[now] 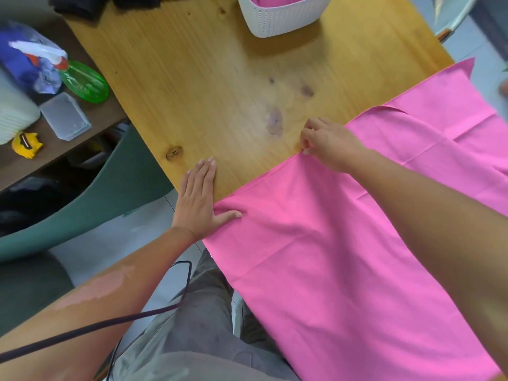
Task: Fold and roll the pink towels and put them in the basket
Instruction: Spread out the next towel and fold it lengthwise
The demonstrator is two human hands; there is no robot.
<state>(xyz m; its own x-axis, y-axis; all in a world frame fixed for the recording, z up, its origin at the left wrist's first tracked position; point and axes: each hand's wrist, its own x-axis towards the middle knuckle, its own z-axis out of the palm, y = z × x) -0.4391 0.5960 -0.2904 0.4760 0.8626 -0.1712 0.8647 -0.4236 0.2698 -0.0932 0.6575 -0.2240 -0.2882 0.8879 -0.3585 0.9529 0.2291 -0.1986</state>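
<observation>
A large pink towel (pixel 324 257) lies spread over the right part of the wooden table (pixel 214 92) and hangs down over my lap. My right hand (pixel 330 144) pinches the towel's left edge near the table's middle. My left hand (pixel 199 199) lies flat on the table edge, fingers apart, its thumb pressing the towel's near left edge. A white ribbed basket (pixel 277 19) stands at the far side of the table with pink cloth (pixel 272 0) inside.
A side shelf at left holds a green spray bottle (pixel 82 79), a clear plastic box (pixel 66 116), a yellow tape measure (pixel 27 144) and a blue bag (pixel 24 59). A green chair (pixel 115 185) stands beside the table. A dark cable (pixel 110 323) crosses my left arm.
</observation>
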